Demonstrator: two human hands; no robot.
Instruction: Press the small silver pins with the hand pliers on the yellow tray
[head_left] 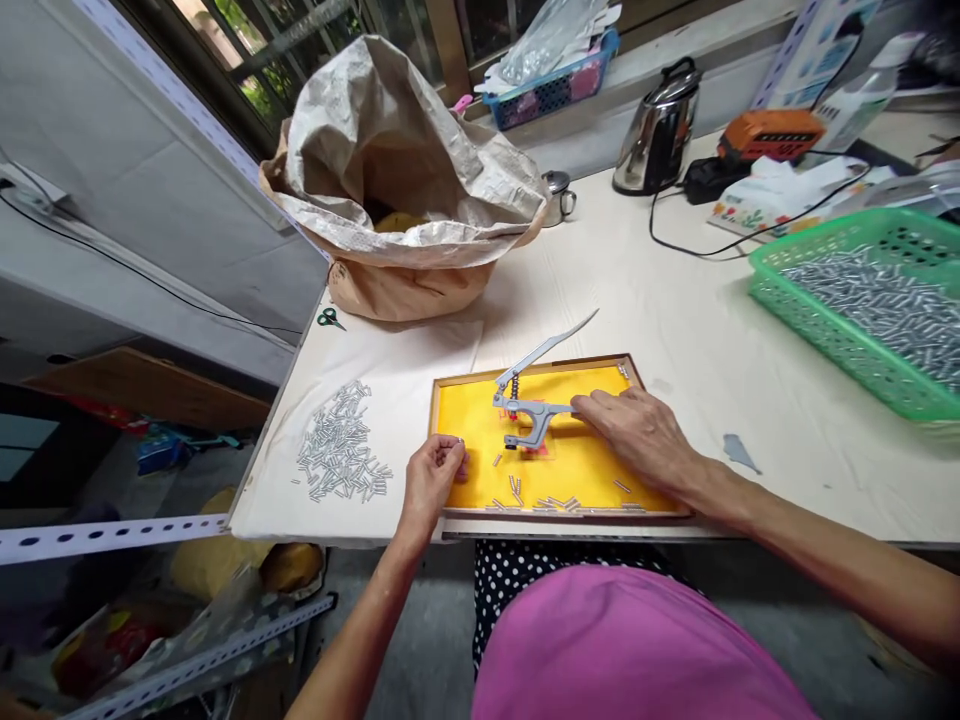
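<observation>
A yellow-lined wooden tray lies at the near edge of the white table. On it rests a grey metal hand press with its long lever raised to the upper right. My right hand lies over the press's lower handle, fingers curled on it. At the tray's left rim my left hand pinches a small silver metal piece. Several small silver pieces are strewn along the tray's near side.
A heap of silver pieces lies left of the tray. A green basket full of them stands at right. A large paper sack, small scissors, a kettle and its cable sit behind.
</observation>
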